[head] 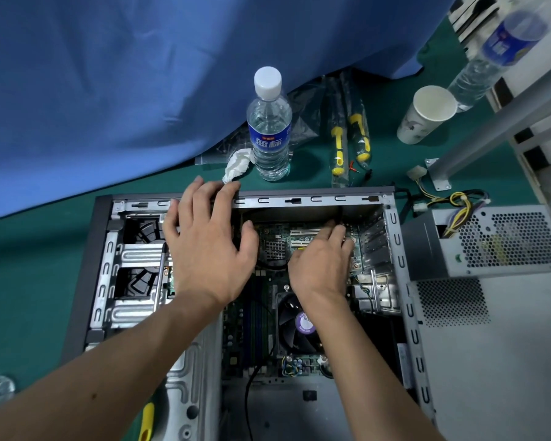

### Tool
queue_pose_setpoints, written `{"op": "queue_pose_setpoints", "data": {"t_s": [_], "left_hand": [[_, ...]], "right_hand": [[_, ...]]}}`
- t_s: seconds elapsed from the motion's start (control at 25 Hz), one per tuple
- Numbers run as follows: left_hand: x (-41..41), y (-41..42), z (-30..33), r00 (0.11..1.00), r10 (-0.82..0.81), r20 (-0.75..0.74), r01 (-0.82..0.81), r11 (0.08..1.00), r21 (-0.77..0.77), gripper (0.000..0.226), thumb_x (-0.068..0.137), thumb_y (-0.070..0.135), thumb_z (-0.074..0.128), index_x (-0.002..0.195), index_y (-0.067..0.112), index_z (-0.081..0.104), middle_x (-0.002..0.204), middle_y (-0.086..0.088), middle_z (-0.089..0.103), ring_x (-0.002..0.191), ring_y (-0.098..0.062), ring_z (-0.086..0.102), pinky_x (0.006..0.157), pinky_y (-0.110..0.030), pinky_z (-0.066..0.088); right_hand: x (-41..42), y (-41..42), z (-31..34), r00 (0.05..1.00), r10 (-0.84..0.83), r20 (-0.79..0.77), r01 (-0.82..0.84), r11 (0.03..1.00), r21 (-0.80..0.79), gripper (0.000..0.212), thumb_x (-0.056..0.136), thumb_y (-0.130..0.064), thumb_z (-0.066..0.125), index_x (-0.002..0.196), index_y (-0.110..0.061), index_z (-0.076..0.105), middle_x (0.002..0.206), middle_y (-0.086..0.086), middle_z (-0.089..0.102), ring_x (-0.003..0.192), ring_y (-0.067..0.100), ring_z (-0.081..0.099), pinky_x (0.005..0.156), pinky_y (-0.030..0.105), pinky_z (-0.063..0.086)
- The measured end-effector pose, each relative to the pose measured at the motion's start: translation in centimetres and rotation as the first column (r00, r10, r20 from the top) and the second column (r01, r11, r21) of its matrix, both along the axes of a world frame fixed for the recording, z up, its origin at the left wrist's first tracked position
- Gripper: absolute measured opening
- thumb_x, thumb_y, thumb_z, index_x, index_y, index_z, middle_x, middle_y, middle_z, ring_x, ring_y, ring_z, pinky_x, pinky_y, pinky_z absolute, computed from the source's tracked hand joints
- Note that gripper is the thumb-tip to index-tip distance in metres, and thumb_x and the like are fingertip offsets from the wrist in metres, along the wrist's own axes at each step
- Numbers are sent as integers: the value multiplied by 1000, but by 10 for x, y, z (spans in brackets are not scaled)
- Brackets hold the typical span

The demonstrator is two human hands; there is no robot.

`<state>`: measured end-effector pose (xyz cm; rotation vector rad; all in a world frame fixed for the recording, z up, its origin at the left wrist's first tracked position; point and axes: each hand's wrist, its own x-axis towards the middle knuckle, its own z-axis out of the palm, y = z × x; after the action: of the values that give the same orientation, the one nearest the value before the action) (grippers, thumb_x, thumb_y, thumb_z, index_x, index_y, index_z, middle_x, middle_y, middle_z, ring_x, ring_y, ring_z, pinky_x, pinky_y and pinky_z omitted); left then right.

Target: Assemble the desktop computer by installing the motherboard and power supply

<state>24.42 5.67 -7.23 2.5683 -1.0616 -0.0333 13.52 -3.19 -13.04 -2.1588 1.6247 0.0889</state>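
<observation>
Two bare forearms, no sleeves in view, left hand (209, 246) and right hand (320, 265) ungloved, no rings or watch showing

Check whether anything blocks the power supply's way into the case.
The power supply sits outside the case, against its right wall. Both hands, left and right, are inside over the motherboard. The case's empty near corner looks unobstructed, apart from a black cable.
</observation>
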Motion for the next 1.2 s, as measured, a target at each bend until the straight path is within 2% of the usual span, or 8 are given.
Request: {"op": "queue_pose_setpoints", "data": {"t_s": [0.16,0.24,0.36,0.56,0.72,0.92,1.0,1.2], "left_hand": [[-1,-1,0,1000,-3,-1,3,1000,6,53,85,40,46,136,26,47,139,2,44,143,-17,22,116,-45,13],[0,-1,0,1000,-3,-3,3,1000,6,53,85,40,46,136,26,47,139,2,44,143,-17,22,116,-45,13],[-1,-1,0,1000,0,-4,0,1000,4,53,85,40,46,136,26,47,139,2,44,143,-17,22,116,-45,14],[0,-1,0,1000,-6,-5,6,1000,20,53,85,41,45,137,26,46,140,2,43,144,-17,21,117,-45,12],[-1,-1,2,1000,-8,-8,8,1000,19,54,85,41,45,137,25,46,140,1,43,144,-18,20,117,-45,12],[0,-1,1,1000,-6,-3,6,1000,10,54,85,40,45,136,24,46,139,1,44,143,-19,22,117,-46,13],[0,-1,1,1000,-5,-1,5,1000,9,54,84,40,46,136,24,47,139,0,44,143,-20,23,116,-46,13],[0,0,1,1000,-10,2,10,1000,18,55,84,41,44,137,24,46,141,-1,43,143,-20,22,114,-41,8]], "right_hand": [[-6,-4,1,956,-229,182,226,973,38,61,92,-22,56,144,3,35,139,18,39,130,33,35,110,39,32],[-4,-10,1,936,-289,200,278,957,84,62,93,-21,57,147,-1,34,139,17,39,129,33,36,107,40,35],[-4,-14,-2,949,-263,174,253,964,80,50,94,-20,57,139,-2,45,136,14,42,126,31,38,102,40,41],[-1,-16,-1,990,-130,52,130,991,14,42,93,-20,61,127,3,54,135,13,45,123,31,40,97,36,42],[-2,-14,1,994,-102,37,102,995,21,50,94,-24,58,135,5,47,138,13,43,125,30,38,96,37,44],[-4,-12,1,998,-52,-46,53,998,19,51,97,-23,49,138,5,42,137,12,46,128,31,35,98,40,43],[-4,-14,3,997,-26,-74,28,999,36,51,97,-23,50,139,4,41,138,12,46,127,30,36,101,39,41],[-13,-17,7,988,37,-147,-25,996,85,70,94,-27,59,149,0,27,144,11,43,131,31,33,104,42,42]]}}
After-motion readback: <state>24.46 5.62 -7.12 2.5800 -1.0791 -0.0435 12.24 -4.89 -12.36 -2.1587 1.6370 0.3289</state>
